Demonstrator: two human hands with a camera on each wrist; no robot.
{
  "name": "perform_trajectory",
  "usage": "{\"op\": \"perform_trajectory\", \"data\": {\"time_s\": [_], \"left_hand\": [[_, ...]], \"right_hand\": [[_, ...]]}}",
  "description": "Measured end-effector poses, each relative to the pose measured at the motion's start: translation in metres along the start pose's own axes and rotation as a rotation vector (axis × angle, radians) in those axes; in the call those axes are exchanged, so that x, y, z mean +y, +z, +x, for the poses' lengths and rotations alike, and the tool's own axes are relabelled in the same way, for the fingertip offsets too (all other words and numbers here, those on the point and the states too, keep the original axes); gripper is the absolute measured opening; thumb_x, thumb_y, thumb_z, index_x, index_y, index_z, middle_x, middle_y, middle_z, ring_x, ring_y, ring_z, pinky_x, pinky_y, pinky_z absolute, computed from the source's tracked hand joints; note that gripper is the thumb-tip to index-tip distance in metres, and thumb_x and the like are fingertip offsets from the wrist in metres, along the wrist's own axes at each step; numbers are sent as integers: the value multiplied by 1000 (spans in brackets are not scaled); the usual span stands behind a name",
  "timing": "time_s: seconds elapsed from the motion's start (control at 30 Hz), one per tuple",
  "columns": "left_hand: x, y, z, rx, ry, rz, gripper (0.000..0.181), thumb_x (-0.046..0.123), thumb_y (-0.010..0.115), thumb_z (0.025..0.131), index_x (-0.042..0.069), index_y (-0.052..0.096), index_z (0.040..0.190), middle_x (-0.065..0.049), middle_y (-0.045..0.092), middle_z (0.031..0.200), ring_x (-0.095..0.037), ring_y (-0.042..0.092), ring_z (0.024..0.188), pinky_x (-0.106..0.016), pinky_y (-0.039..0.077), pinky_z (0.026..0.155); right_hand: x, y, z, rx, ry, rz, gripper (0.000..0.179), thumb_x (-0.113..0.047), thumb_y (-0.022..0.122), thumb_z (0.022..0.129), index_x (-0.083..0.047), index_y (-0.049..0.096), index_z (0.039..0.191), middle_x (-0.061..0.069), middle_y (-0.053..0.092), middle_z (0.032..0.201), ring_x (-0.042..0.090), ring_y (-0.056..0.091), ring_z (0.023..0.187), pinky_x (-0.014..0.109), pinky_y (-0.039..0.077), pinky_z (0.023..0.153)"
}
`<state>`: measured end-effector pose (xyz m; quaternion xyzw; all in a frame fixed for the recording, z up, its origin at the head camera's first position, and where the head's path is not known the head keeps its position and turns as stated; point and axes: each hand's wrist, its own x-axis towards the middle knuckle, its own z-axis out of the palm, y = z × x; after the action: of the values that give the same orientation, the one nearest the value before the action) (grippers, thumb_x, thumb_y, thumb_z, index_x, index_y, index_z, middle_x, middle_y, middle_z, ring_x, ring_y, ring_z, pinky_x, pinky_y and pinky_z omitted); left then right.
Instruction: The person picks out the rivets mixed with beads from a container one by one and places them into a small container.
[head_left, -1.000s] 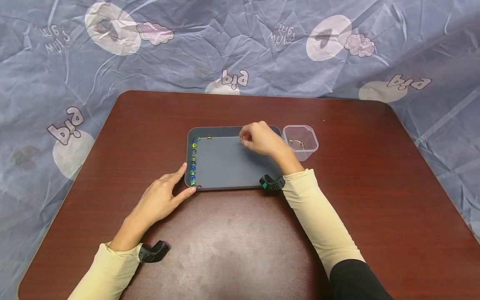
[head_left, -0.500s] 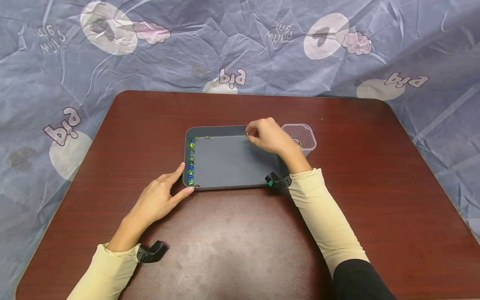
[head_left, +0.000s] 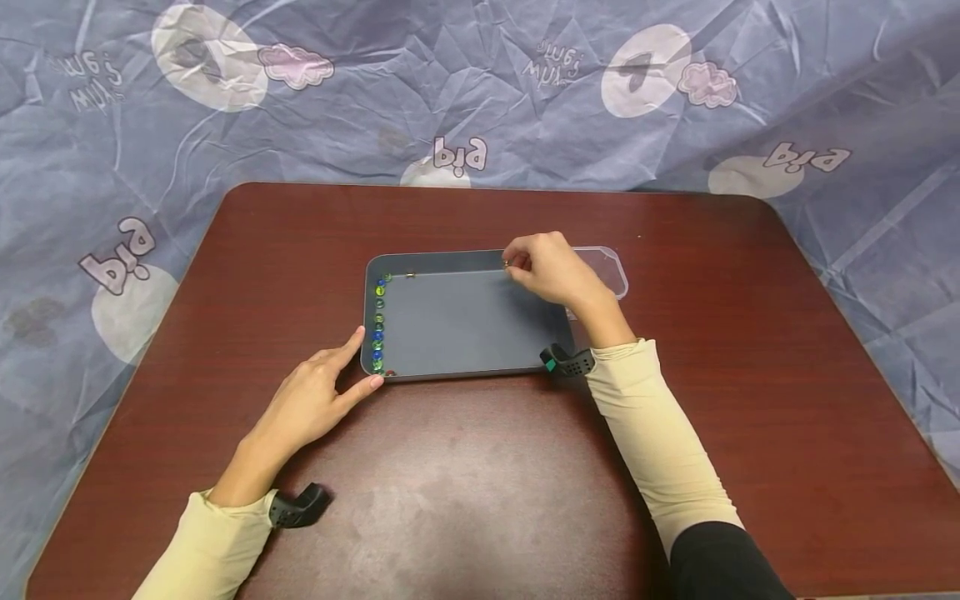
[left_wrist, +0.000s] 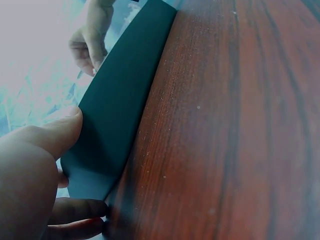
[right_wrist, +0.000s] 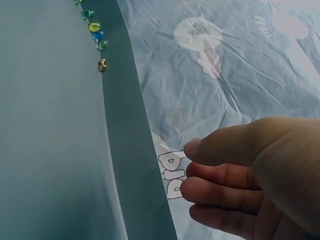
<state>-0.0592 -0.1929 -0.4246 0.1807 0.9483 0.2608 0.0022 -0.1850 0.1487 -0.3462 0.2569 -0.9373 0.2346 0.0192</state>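
Observation:
My left hand (head_left: 307, 404) rests at the near left corner of a grey tray (head_left: 465, 325), its thumb on the front rim and fingers along the left side. My right hand (head_left: 551, 268) is over the tray's far right part and pinches a small gold-coloured metal piece (head_left: 506, 263) between thumb and fingertips. In the right wrist view, that piece is hidden. A row of green, blue and yellow glass marbles (head_left: 378, 336) lines the tray's left wall. Another small gold-coloured piece (right_wrist: 102, 65) lies by the far wall near the marbles.
A clear plastic box (head_left: 609, 271) stands against the tray's right end, partly hidden by my right hand. A small reddish-brown thing (head_left: 391, 373) sits in the near left corner. Brown wooden table (head_left: 750, 375) surrounds the tray; a patterned cloth (head_left: 360, 100) hangs behind.
My right hand has moved to the right along the tray's far wall and slightly up, keeping the gold-coloured piece at its fingertips. My left hand has stayed at the tray's corner.

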Motion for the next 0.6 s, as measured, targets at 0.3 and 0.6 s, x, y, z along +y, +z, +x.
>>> {"op": "perform_trajectory", "data": {"time_s": [0.3,0.6], "left_hand": [[0,-1,0,-3,1,-1,77,47,63,96,6,33,154,-27,52,139,-42,50,127,-57,42,100],[0,0,-1,-10,-9,-7,77,48,62,95,7,33,154,-26,53,139,-42,50,127,-57,42,100]], "right_hand": [[2,-10,-7,33,37,23,12,-3,69,90,3,72,99,12,72,84,24,66,79,37,52,72],[13,-20,-19,64,78,16,14,-2,69,90,4,72,101,12,71,85,24,67,79,38,53,72]]}}
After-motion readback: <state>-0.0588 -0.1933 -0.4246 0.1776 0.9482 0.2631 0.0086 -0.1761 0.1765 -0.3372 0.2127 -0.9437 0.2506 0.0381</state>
